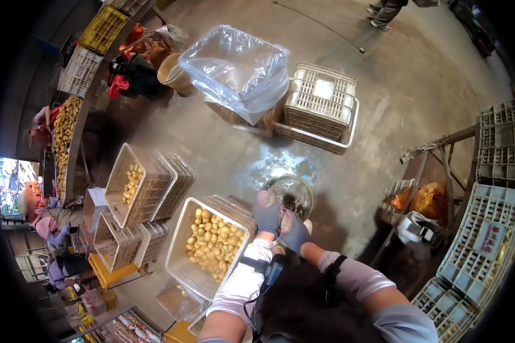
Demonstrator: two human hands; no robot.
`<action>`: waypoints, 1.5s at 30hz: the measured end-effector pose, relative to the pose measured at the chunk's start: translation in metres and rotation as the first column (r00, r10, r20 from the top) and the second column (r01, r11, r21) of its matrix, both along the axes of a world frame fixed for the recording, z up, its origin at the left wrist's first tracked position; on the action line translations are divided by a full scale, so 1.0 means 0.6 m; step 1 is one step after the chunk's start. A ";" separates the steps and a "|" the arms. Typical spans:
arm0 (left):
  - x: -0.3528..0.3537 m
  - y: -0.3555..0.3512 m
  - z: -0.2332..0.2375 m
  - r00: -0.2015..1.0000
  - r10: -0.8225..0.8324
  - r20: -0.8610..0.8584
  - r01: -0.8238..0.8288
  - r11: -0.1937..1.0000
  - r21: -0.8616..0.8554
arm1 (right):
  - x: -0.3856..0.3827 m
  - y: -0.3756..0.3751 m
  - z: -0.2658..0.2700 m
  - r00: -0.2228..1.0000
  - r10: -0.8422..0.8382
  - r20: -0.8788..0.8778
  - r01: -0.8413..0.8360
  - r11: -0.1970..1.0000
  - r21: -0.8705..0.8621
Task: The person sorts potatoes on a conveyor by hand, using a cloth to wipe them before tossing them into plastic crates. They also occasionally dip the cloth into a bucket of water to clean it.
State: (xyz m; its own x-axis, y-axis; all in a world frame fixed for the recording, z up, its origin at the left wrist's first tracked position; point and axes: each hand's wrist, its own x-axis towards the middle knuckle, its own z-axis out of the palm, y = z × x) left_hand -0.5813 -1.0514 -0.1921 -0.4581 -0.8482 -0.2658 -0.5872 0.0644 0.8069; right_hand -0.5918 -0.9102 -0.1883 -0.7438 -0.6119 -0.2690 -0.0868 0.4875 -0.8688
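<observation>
- Sleeves, pale [233, 297], dark straps near the wrists; these lay closest, either side of a dark rounded mass [312, 303].
- Left hand [266, 212] and right hand [294, 233], in grey gloves with pinkish patches; they were close together — whether closed on anything could not be told.
- Slatted crate [177, 257], left of the left arm; it held heaped yellow-brown round produce [212, 240].
- Clear plastic bag [234, 63], gaping, over a crate; it stood beyond the basin, beside stacked crates [320, 94].
- Label [489, 237], on a right-hand crate; its reddish characters were too small to read.
- Basin [311, 193], round, shiny-rimmed; it sat on the floor at the hands — partly hidden by them — with indistinct dark matter inside.
</observation>
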 end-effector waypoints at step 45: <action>0.010 -0.110 0.271 0.500 -0.516 -0.695 0.863 0.235 0.447 | 0.119 0.020 0.277 0.336 0.146 0.930 0.656 0.672 -0.343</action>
State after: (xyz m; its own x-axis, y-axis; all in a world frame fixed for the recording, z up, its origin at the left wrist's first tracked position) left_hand -0.5753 -1.1172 -0.0297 -0.9437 0.2556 -0.2099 -0.2921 -0.3465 0.8914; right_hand -0.5206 -0.8984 -0.0219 -0.4700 -0.7154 -0.5171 0.8775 -0.3156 -0.3610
